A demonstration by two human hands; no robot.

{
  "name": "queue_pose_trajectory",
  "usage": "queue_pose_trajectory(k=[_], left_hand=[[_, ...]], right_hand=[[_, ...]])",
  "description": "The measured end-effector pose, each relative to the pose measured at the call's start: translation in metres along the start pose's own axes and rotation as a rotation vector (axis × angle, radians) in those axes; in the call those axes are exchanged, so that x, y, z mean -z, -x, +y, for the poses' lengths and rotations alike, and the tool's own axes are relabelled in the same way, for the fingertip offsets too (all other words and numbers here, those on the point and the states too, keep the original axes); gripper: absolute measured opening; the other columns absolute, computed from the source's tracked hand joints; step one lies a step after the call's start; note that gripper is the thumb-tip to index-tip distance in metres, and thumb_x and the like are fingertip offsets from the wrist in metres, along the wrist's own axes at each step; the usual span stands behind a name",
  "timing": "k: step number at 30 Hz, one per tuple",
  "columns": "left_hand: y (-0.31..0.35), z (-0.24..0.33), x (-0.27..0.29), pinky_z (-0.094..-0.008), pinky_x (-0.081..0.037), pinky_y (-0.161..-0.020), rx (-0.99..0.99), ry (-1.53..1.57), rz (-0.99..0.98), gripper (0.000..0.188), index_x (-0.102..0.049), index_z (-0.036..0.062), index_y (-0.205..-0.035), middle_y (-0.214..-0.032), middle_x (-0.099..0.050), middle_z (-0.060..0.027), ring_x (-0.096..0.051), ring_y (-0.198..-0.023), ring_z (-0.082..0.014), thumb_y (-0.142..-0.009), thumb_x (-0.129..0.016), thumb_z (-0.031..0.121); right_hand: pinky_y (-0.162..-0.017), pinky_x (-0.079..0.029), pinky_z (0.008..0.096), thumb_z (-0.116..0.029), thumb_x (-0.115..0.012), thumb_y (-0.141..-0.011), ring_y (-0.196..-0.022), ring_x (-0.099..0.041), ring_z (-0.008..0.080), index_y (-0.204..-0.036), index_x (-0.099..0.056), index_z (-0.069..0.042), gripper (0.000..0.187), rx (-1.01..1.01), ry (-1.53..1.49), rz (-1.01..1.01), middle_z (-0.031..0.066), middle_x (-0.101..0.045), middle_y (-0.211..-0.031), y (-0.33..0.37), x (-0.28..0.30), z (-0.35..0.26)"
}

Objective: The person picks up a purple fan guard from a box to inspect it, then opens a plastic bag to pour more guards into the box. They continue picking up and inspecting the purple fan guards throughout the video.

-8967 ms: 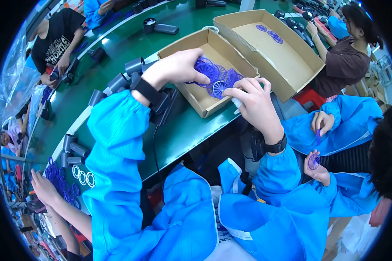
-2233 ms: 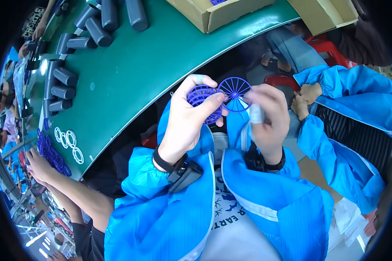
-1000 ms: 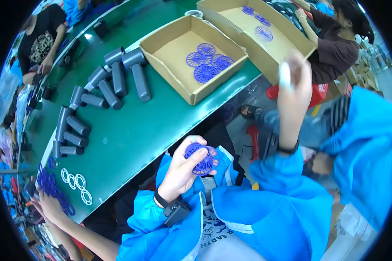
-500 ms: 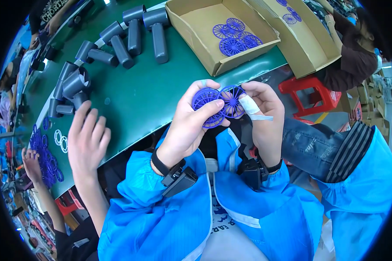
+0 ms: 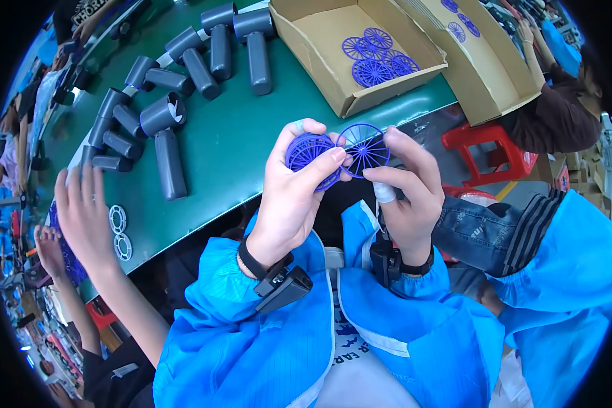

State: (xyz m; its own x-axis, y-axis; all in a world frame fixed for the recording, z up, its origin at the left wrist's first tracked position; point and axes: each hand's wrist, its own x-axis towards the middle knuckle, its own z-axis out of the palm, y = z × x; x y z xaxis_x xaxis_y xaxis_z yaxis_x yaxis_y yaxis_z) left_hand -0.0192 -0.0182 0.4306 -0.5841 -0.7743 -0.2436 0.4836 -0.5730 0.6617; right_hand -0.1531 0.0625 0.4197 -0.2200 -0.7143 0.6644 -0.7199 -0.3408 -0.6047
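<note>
My left hand (image 5: 289, 183) is closed on a stack of purple spoked discs (image 5: 304, 153), its thumb pressed across them. A single purple spoked disc (image 5: 365, 151) stands out to the right of the stack. Its left edge meets the thumb and fingertips of my left hand. My right hand (image 5: 411, 194) is open at that disc's right side, the fingers apart and the fingertips at or beside the rim. White tape wraps one of its digits. Whether these fingertips press on the disc is hard to tell.
Several grey T-shaped pipe pieces (image 5: 171, 163) lie on the green table (image 5: 228, 153). A cardboard box (image 5: 347, 102) with purple discs stands beyond my hands, a second box (image 5: 483, 95) beside it. White rings (image 5: 119, 219) lie left, near another person's hand (image 5: 81, 211). A red stool (image 5: 486, 153) stands right.
My right hand's fingers have spread from their hold on the single disc, which shows more fully now. The other person's hand has moved left, away from the pipe pieces, and one pipe piece now stands apart.
</note>
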Motion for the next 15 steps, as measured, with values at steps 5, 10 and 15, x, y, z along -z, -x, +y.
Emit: queue_pose_trajectory(k=[5,10,15], left_hand=[[0.0,-0.005,0.006,-0.0271,-0.051,-0.068,-0.08,-0.106,-0.025,0.028,-0.045,0.0064,-0.105,-0.098,-0.056,-0.009,-0.059,-0.083,-0.0165,-0.082,-0.06,0.001],[0.003,-0.007,0.007,-0.0281,-0.051,-0.068,-0.12,-0.205,-0.026,0.027,-0.045,0.0058,-0.106,-0.099,-0.056,-0.0103,-0.059,-0.083,-0.0172,-0.082,-0.059,0.002],[0.009,-0.01,0.015,-0.0318,-0.05,-0.075,-0.003,-0.018,-0.001,0.027,-0.044,0.0032,-0.112,-0.106,-0.054,-0.0147,-0.057,-0.092,-0.0218,-0.087,-0.053,0.009]], right_hand=[[-0.076,-0.05,0.0308,0.003,-0.06,-0.079,-0.09,-0.06,0.0192,-0.104,-0.059,0.001,0.025,-0.431,-0.489,0.164,0.0114,-0.058,-0.102,0.006,-0.008,-0.017],[-0.071,-0.052,0.0266,0.0,-0.056,-0.085,-0.085,-0.059,0.0139,-0.117,-0.049,0.005,0.033,-0.665,-0.741,0.121,0.0078,-0.056,-0.097,0.012,-0.011,-0.012],[-0.068,-0.053,0.0244,0.001,-0.056,-0.085,-0.078,-0.059,0.0122,-0.117,-0.05,0.005,0.033,-0.699,-0.752,0.16,0.0062,-0.056,-0.09,0.022,-0.012,-0.013]])
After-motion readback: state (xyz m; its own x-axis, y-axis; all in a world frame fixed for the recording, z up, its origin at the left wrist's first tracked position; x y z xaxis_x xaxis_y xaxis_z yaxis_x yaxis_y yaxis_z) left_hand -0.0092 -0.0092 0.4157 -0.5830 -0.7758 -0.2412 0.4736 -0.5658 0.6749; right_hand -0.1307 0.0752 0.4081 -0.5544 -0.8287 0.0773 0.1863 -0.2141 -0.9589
